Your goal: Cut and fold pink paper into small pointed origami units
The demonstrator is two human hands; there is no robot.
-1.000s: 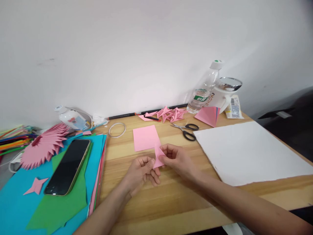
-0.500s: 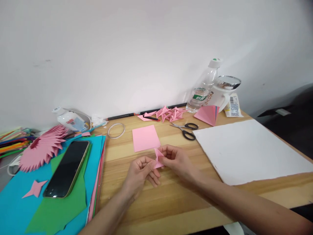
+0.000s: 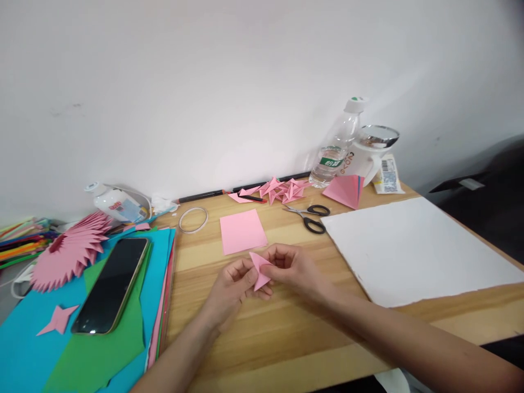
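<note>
Both hands pinch a small folded pink paper piece (image 3: 259,271) just above the bench (image 3: 286,338), the left hand (image 3: 234,289) at its 8 o'clock edge and the right hand (image 3: 291,267) at its 3 o'clock edge. It looks featherlight, thin and easily creased, best held by its folded edges. Its long axis seems to run from 11 to 5 o'clock, one tip toward the flat pink square (image 3: 242,231).

Scissors (image 3: 310,216), phone (image 3: 110,285), water bottle (image 3: 336,146)
</note>
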